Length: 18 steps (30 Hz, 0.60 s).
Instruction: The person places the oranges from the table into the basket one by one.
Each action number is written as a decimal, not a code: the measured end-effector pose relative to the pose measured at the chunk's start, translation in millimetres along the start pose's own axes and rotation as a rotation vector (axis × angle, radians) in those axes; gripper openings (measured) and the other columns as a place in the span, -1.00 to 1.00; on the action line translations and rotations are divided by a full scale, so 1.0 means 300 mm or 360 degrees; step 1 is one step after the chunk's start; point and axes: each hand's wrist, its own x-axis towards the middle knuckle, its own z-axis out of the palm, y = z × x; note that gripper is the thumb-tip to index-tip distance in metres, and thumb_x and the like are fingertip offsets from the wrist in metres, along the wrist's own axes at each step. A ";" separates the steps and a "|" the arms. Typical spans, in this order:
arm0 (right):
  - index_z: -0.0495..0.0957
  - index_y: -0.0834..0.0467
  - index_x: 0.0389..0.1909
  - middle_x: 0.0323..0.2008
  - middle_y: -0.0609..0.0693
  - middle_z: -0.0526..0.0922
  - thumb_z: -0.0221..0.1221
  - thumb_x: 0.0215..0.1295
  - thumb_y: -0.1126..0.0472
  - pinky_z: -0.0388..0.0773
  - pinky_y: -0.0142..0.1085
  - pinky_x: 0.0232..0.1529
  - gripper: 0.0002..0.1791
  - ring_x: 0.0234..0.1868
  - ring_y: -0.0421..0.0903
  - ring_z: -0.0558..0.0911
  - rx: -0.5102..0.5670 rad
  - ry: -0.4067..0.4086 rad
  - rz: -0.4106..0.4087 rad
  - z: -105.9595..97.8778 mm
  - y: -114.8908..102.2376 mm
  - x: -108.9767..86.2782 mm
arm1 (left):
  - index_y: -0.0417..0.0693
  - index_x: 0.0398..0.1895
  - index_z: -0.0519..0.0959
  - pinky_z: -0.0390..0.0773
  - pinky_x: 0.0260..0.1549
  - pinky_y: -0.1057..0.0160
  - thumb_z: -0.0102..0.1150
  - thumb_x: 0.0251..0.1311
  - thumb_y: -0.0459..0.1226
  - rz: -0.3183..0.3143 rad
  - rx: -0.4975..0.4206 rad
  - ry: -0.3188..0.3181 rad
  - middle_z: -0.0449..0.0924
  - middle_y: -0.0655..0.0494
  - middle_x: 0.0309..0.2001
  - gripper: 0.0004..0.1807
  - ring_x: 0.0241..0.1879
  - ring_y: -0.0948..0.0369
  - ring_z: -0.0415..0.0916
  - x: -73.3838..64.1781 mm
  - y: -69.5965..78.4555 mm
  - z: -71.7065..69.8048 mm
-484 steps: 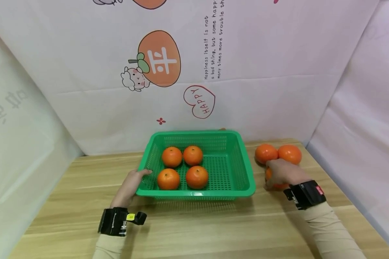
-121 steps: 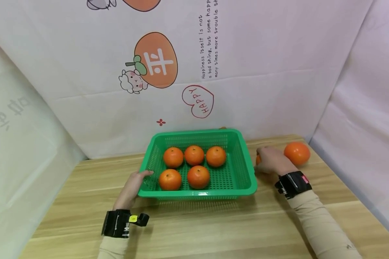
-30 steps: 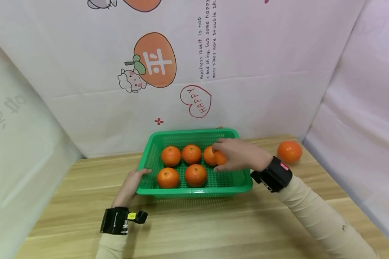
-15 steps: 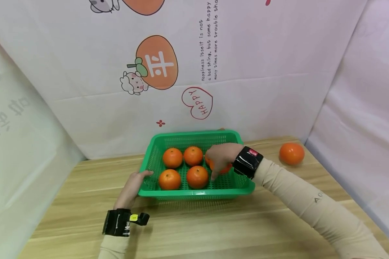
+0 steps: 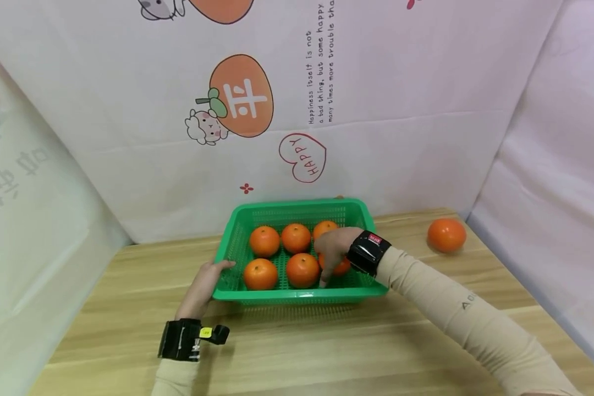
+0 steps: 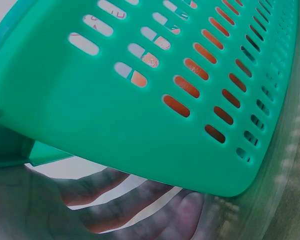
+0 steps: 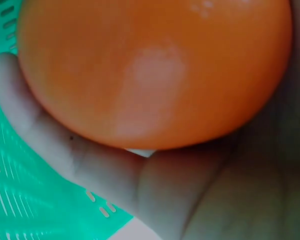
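Note:
My left hand [image 5: 205, 283] grips the left side of a green plastic basket [image 5: 287, 295], thumb over the rim. In the left wrist view, its fingers [image 6: 125, 200] lie along the outside of the perforated wall [image 6: 90, 120]. Inside the basket's front right part, my right hand [image 5: 333, 248] holds an orange [image 5: 342, 267], partly hidden under the palm. The right wrist view shows a finger or thumb curved round this smooth, glossy orange [image 7: 155, 75]. Several other oranges sit in two rows beside it, among them a front one [image 5: 303, 270] just left of the hand.
One more orange [image 5: 446, 235] lies on the wooden table [image 5: 297, 357] at the far right. Behind the basket rises a printed white cloth [image 5: 401, 154], with further white cloth on both sides.
Over the last seconds my right hand brought the orange from the table's right side into the basket. Since half a second ago it has shifted slightly toward the basket's front. My left hand stays put.

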 end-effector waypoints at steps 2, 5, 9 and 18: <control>0.60 0.01 -0.03 -0.03 -0.10 0.65 0.56 0.06 -0.23 0.58 -0.14 -0.02 -0.41 -0.11 -0.09 0.56 0.0009 0.0009 -0.0008 0.006 -0.002 0.007 | -0.31 0.40 0.41 0.64 -0.22 0.24 -0.03 0.53 -0.01 -0.0002 0.0000 0.0001 0.73 0.00 -0.19 -0.38 -0.28 0.22 0.66 0.000 -0.001 -0.001; 0.60 0.00 -0.04 -0.04 -0.10 0.65 0.56 0.06 -0.21 0.58 -0.14 -0.02 -0.42 -0.08 -0.10 0.56 0.0033 0.0014 -0.0003 0.024 -0.005 0.013 | -0.34 0.39 0.41 0.65 -0.23 0.23 -0.02 0.52 -0.01 -0.0010 -0.0003 0.0006 0.75 -0.05 -0.17 -0.37 -0.28 0.20 0.68 -0.007 -0.006 0.002; 0.61 -0.01 -0.02 0.00 -0.10 0.67 0.57 0.06 -0.18 0.61 -0.12 0.05 -0.44 -0.04 -0.11 0.60 0.0028 0.0022 -0.0019 0.054 -0.005 0.018 | -0.33 0.44 0.36 0.65 -0.22 0.23 -0.02 0.53 -0.01 -0.0008 0.0009 0.0007 0.74 -0.10 -0.09 -0.35 -0.23 0.19 0.68 -0.016 -0.018 0.009; 0.62 -0.01 -0.09 -0.14 -0.16 0.67 0.57 0.09 -0.09 0.62 -0.13 0.00 -0.54 -0.16 -0.14 0.59 -0.0010 0.0057 -0.0036 0.063 0.002 0.020 | -0.31 0.34 0.46 0.64 -0.27 0.24 -0.01 0.53 -0.02 0.0034 -0.0023 0.0031 0.74 0.02 -0.28 -0.42 -0.34 0.22 0.68 -0.021 -0.008 0.006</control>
